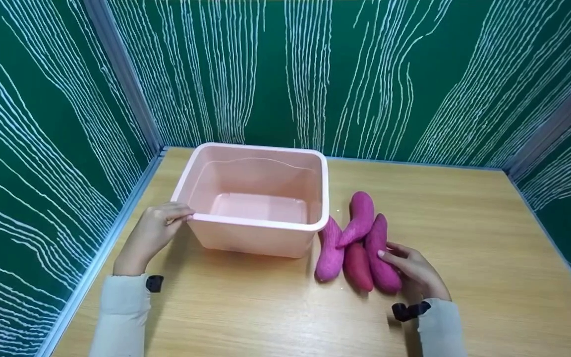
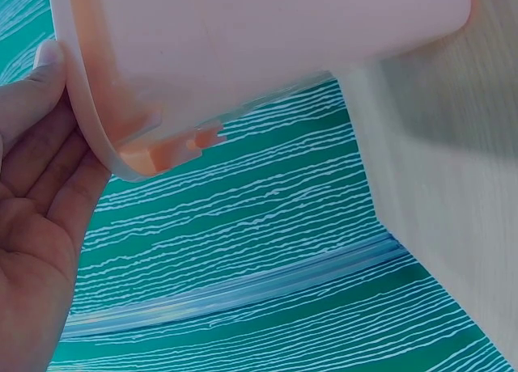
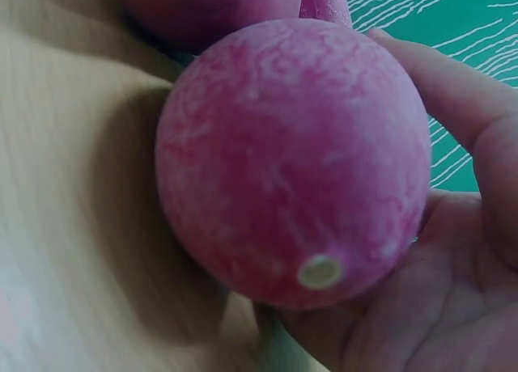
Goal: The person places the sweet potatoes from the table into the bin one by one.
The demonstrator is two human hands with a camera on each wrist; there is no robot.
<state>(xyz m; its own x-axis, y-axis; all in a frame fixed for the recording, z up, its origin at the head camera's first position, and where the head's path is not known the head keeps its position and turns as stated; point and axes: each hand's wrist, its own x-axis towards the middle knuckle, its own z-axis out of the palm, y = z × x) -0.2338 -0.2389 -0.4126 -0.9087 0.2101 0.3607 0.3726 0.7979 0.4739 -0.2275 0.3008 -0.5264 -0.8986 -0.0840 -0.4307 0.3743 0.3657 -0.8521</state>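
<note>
A pale pink plastic bin (image 1: 258, 222) stands on the left half of the table. At its near left corner my left hand (image 1: 150, 237) pinches the rim; in the left wrist view the thumb lies on one side of the bin wall (image 2: 243, 40) and the fingers on the other. Right of the bin lie several purple-pink sweet potatoes, one of them a redder sweet potato (image 1: 358, 265). My right hand (image 1: 418, 271) holds the rightmost sweet potato (image 1: 378, 250), thumb on top. Its rounded end with a pale spot fills the right wrist view, with fingers partly hidden underneath.
One sweet potato (image 1: 329, 253) lies close by the bin's right side, and another sweet potato (image 1: 360, 215) rests across its neighbours. Green panels (image 1: 270, 74) with white wavy lines enclose the wooden table (image 1: 246, 307) at the back and sides.
</note>
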